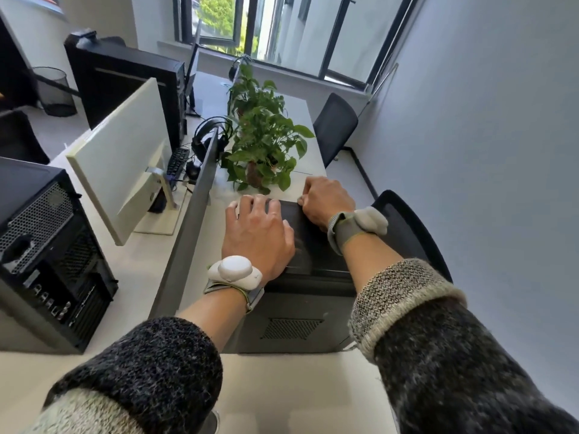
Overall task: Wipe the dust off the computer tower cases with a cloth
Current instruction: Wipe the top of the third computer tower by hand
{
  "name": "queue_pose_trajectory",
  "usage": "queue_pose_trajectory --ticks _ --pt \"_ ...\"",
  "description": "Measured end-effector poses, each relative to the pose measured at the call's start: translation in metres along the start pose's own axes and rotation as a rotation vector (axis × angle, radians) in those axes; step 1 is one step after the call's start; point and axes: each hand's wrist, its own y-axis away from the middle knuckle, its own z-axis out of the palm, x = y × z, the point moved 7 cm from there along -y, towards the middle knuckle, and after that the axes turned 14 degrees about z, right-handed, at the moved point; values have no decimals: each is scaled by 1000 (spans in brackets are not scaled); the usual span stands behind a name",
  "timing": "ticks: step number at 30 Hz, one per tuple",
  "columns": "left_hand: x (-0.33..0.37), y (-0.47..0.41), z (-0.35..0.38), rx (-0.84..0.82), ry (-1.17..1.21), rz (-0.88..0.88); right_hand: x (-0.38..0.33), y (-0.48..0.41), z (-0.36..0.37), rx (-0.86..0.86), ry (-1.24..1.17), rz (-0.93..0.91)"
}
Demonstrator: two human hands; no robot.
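Two sleeves (141, 371) — left hand (257, 236) spread flat, right hand (326, 198) curled — gripping one tower (307, 296) of three.

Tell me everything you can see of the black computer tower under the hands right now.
The black metal-looking computer tower case stands upright on the white desk beside the grey partition. Its flat top is dark and smooth; the face nearest the camera has a mesh vent. The left hand lies flat on top, fingers spread. The right hand is curled at the far right edge; no cloth shows clearly. A potted green plant stands just behind.
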Motion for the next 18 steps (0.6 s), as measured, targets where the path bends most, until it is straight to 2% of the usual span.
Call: queue_pose_trajectory --ticks 6,12,18 --pt "-4 -3 2 -17 44 -35 22 21 -1 -84 -153 -78" --pt "-7 -3 6 -22 47 -84 45 46 3 -158 -136 -87" --pt "-11 1 5 -29 135 -139 11 12 -1 -39 -89 -28"
